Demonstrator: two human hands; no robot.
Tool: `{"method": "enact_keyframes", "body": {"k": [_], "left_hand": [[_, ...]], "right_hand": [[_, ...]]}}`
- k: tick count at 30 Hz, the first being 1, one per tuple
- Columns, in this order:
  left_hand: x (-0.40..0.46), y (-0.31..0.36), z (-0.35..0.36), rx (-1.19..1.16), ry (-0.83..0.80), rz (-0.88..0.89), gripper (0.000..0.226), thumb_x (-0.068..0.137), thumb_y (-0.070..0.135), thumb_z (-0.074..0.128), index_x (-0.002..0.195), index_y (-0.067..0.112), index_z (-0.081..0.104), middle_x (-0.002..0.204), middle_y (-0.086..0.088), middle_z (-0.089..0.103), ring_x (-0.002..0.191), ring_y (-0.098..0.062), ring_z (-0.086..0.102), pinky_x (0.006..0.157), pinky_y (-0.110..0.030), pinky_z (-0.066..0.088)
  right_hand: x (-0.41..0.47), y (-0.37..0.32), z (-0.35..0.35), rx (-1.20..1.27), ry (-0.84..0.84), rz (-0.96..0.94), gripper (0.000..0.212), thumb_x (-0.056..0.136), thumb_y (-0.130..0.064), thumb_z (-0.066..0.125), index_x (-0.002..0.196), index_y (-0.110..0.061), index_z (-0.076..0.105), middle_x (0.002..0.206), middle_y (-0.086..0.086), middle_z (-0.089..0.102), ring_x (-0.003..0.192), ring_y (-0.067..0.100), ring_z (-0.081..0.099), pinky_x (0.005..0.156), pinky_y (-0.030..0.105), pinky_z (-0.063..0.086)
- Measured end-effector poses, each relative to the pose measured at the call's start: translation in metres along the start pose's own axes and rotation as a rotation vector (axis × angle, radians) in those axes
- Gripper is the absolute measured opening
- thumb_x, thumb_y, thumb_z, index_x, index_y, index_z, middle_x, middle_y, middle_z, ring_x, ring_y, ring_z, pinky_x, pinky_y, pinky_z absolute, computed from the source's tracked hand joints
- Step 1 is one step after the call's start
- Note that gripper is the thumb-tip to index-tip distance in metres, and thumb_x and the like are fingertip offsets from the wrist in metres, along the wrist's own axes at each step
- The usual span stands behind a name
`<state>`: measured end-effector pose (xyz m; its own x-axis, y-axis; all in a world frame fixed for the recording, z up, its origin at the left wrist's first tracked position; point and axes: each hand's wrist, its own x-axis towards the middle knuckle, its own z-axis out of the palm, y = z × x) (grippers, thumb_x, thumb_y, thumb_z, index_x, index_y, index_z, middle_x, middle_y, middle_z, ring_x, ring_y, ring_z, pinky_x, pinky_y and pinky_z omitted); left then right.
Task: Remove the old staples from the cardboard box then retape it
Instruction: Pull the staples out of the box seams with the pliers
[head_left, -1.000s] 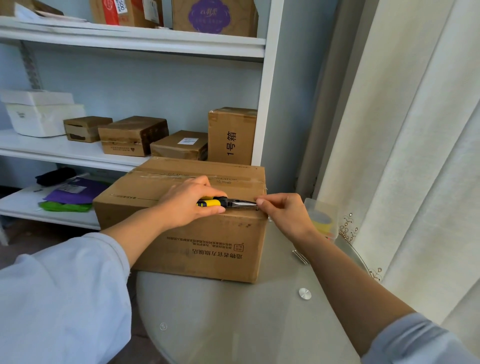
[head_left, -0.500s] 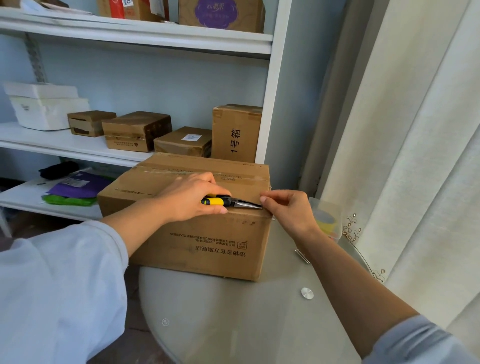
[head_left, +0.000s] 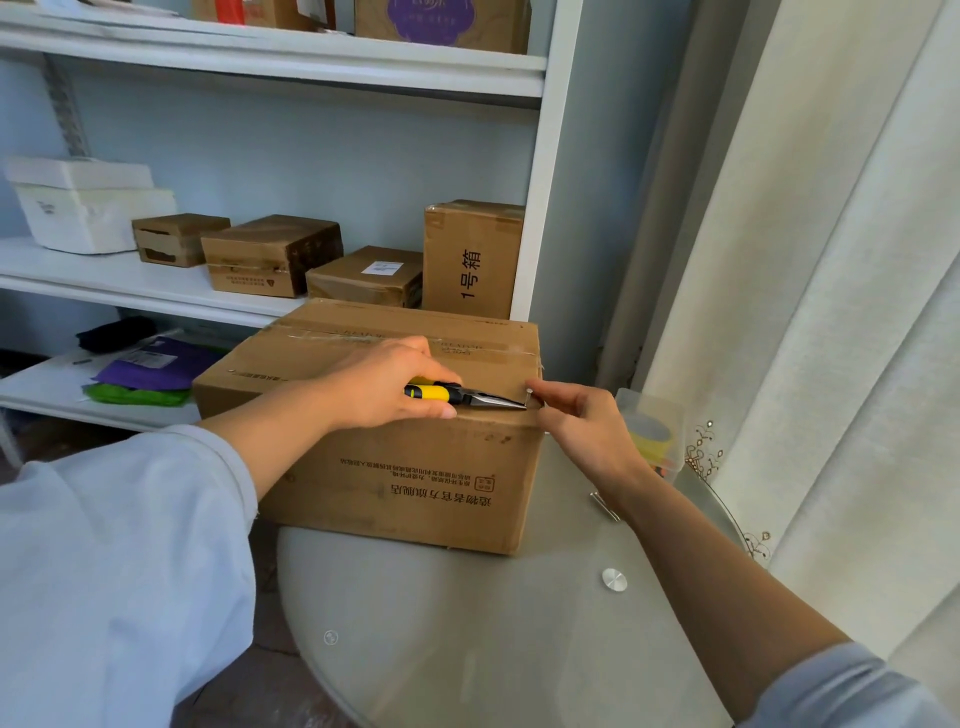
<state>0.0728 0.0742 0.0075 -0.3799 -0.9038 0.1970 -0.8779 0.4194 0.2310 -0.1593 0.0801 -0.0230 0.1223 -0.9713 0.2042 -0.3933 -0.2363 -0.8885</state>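
Reading "1号箱" on shelf box (head_left: 471, 260), pliers (head_left: 467, 397) over cardboard box (head_left: 415, 457)

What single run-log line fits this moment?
left hand: grips pliers | right hand: steadies box corner | stage: pulling fastener

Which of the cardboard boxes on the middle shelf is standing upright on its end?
The rightmost box, against the shelf's white post, printed with large black characters down its front. The three boxes to its left all lie flat and low.
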Motion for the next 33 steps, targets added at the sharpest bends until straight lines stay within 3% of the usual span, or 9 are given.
{"method": "enact_keyframes", "body": {"k": [8,14,19,29,33], "left_hand": [[0.000,0.002,0.002,0.023,0.032,-0.033,0.036,0.086,0.047,0.060,0.122,0.043,0.058,0.100,0.008,0.047,0.088,-0.010,0.046,0.072,-0.030,0.042],[-0.003,0.002,0.005,-0.022,0.056,-0.054,0.037,0.085,0.047,0.061,0.122,0.042,0.059,0.100,0.009,0.047,0.089,-0.012,0.048,0.077,-0.036,0.047],[-0.003,-0.001,0.009,-0.095,0.074,-0.057,0.038,0.084,0.046,0.062,0.122,0.040,0.059,0.099,0.008,0.047,0.091,-0.015,0.050,0.084,-0.046,0.047],[-0.007,0.001,0.011,-0.162,0.099,-0.071,0.042,0.085,0.044,0.062,0.125,0.037,0.057,0.103,0.007,0.047,0.096,-0.015,0.049,0.090,-0.043,0.046],[-0.008,0.004,0.009,0.089,0.099,-0.057,0.046,0.084,0.053,0.057,0.129,0.045,0.050,0.107,0.012,0.046,0.100,-0.008,0.042,0.087,-0.033,0.040]], "right_hand": [[0.002,-0.002,0.000,-0.039,-0.002,-0.002,0.030,0.093,-0.013,0.056,0.121,-0.012,0.066,0.126,0.001,0.063,0.120,0.015,0.053,0.105,0.037,0.044],[0.005,-0.007,0.009,0.005,0.144,0.011,0.021,0.092,-0.017,0.062,0.110,-0.012,0.072,0.110,0.000,0.069,0.101,0.011,0.059,0.089,0.026,0.048],[0.007,-0.008,0.012,0.035,0.199,0.026,0.018,0.089,-0.017,0.065,0.105,-0.014,0.074,0.104,-0.002,0.071,0.098,0.011,0.061,0.093,0.031,0.051],[0.009,-0.011,0.014,0.017,0.236,0.025,0.019,0.090,-0.021,0.065,0.105,-0.015,0.074,0.104,-0.001,0.071,0.095,0.012,0.061,0.089,0.031,0.052],[0.009,-0.009,0.012,0.017,0.208,0.019,0.019,0.089,-0.022,0.066,0.105,-0.015,0.074,0.106,0.000,0.071,0.098,0.013,0.062,0.090,0.032,0.052]]}}
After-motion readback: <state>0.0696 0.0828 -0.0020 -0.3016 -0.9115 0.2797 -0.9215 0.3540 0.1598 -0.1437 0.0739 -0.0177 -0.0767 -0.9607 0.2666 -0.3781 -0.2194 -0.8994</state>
